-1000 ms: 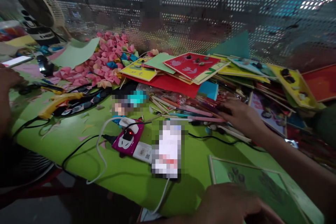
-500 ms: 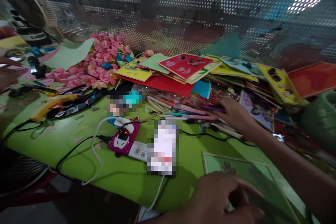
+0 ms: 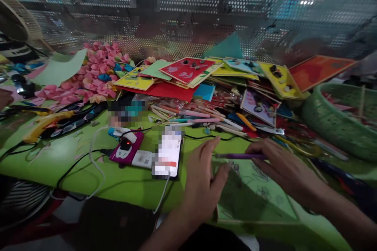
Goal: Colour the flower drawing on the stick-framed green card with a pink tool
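My right hand (image 3: 272,160) grips a purple pen (image 3: 240,156), whose tip points left toward my other hand. My left hand (image 3: 202,176) is raised at the upper left corner of a framed green card (image 3: 259,200), thumb apart from the fingers and nothing in the grasp. Dark pencil-like sketches show on the card's upper part. My left hand hides some of its left side, and shadow covers much of the rest. Just to the left of that hand lies a lit phone (image 3: 168,153) with a white cable.
A purple power strip (image 3: 129,147) with plugs and cords sits left of the phone. Behind are framed cards (image 3: 188,70), sticks and pens, and pink paper flowers (image 3: 97,70). A green basket (image 3: 335,119) stands right, a yellow glue gun (image 3: 47,123) left. Another person's hand (image 3: 5,98) shows at the far left.
My right hand has come back from the pile of pens toward me with the purple pen. My left hand has lifted and moved left, fingers now extended. The view has shifted right.
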Available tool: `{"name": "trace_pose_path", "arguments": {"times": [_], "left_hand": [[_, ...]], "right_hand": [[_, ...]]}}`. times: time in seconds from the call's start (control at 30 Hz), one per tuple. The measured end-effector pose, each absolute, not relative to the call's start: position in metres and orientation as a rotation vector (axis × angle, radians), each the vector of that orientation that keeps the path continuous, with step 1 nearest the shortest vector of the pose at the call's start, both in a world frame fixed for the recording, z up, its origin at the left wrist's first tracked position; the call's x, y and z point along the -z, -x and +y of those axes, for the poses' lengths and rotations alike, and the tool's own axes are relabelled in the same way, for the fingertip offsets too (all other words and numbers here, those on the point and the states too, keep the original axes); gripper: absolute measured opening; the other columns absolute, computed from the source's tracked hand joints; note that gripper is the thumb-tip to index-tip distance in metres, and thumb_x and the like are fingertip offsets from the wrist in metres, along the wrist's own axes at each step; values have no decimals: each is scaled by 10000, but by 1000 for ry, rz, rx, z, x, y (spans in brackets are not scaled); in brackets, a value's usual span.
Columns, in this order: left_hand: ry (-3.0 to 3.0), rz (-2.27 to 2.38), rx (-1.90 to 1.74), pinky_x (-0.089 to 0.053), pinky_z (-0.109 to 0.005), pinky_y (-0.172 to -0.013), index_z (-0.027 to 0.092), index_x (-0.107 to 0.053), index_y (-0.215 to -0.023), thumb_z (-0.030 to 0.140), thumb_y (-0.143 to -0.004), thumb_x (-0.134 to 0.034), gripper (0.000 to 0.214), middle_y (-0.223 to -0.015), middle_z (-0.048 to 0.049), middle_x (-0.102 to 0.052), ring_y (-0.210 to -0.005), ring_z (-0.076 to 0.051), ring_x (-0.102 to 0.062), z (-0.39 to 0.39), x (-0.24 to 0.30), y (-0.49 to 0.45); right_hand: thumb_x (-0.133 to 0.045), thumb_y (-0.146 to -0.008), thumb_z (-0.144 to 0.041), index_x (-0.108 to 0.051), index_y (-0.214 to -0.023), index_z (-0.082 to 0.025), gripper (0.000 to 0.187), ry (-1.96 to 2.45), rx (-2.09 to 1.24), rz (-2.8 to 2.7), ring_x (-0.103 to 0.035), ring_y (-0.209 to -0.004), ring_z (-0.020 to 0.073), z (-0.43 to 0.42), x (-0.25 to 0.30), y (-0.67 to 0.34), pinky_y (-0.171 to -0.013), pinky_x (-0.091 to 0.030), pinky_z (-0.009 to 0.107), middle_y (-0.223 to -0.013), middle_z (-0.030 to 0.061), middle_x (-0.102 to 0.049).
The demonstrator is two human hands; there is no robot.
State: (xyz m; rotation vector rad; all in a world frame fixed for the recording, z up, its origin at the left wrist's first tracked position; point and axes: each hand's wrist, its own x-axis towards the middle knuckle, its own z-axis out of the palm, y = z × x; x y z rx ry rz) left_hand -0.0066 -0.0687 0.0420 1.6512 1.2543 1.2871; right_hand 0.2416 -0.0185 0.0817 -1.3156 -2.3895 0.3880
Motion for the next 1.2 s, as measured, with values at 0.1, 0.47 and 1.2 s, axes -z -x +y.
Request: {"name": "trace_pose_path", "arguments": {"times": [0.1, 0.47, 1.2], "left_hand": [[-1853, 1203, -975, -490, -431, -990, 258, -695, -1271, 396, -1068, -559, 281, -1219, -60, -760, -1143, -265, -675, -66, -47, 4], [-2334, 1230, -688, -412, -345, -746, 216, -615, -850, 369, -1100, -469, 327, -835, -31, -681, -818, -213, -621, -73, -54, -2], [-2350, 1803, -394, -444, -444, -1025, 205, -733, -1099, 304, -1019, -648, 153, -1209, -99, -720, -1243, -305, -589, -32, -42, -8]], "right_hand": [[-512, -1056, -373, -695, -1097, -298, 203, 1271, -399, -2385, -722, -868, 248, -45, -79, -246, -742, -574, 368, -995, 69, -755], [-496, -1072, -458, -781, -1002, -291, 338, 1142, -295, -2344, -694, -720, 233, -70, -62, -289, -650, -557, 348, -800, 66, -752], [-554, -981, -633, -781, -976, -245, 450, 1475, -616, -1729, -713, -788, 239, -82, -12, -314, -687, -559, 341, -867, 55, -772]]}}
